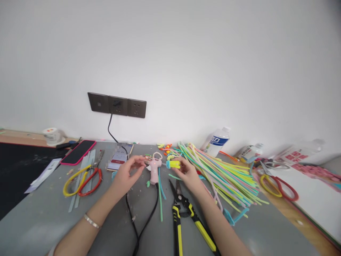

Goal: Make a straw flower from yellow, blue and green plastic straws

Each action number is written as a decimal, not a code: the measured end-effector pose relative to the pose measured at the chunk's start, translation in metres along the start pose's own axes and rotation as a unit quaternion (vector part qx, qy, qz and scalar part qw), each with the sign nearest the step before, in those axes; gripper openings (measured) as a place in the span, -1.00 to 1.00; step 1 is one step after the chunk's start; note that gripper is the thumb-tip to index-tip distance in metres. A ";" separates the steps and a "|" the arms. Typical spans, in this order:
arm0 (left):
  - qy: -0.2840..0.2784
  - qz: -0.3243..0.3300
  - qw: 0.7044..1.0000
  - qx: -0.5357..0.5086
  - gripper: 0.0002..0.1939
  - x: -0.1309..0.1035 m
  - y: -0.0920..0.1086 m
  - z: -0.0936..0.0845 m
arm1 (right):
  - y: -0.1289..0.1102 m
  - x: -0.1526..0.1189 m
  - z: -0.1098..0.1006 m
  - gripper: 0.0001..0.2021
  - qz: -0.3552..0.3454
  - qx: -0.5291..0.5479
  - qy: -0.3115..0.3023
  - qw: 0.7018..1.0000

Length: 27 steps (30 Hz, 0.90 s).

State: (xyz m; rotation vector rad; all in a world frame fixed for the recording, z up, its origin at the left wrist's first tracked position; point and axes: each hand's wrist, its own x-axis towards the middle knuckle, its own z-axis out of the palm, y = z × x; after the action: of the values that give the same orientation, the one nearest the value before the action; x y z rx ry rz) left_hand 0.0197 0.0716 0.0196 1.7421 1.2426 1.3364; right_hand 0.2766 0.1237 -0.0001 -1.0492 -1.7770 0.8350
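A pink glue gun with a black cord stands in the middle of the grey table, its nozzle toward the right. My left hand is at the gun's rear end, fingers bent together around something small that I cannot make out. On the nozzle side, my right hand pinches a small yellow and blue pipe cleaner piece close to the tip. Below the hands lie pruning shears with yellow and black handles, blades apart. Green and blue pipe cleaners lie beside the gun.
A big bundle of pastel pipe cleaners spreads to the right, with a white bottle behind it. Scissors and a pink-edged phone lie left. More scissors rest far right. The wall socket feeds a black cord.
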 end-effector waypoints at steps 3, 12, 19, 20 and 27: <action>-0.022 0.000 0.999 0.024 -0.84 -0.001 0.002 0.000 | 0.001 -0.005 0.008 -0.74 -0.016 -0.086 -0.023 0.996; -0.079 -0.007 0.995 0.068 -0.77 -0.001 -0.009 0.001 | 0.004 -0.006 0.008 -0.82 0.011 -0.177 -0.007 0.984; -0.182 -0.038 0.971 0.149 -0.73 -0.004 -0.003 0.004 | 0.002 -0.006 0.008 -0.75 0.009 -0.161 -0.011 0.987; -0.194 -0.041 0.967 0.159 -0.73 -0.005 -0.002 0.005 | 0.002 -0.006 0.008 -0.74 0.011 -0.154 -0.012 0.988; -0.207 -0.058 0.962 0.167 -0.75 -0.008 -0.005 0.011 | 0.007 -0.007 0.011 -0.74 0.005 -0.155 -0.018 0.988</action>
State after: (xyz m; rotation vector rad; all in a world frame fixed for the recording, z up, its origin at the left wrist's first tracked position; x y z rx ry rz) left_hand 0.0284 0.0665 0.0092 2.0097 1.3509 0.6698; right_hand 0.2703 0.1188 -0.0129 -1.2486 -1.9763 0.5972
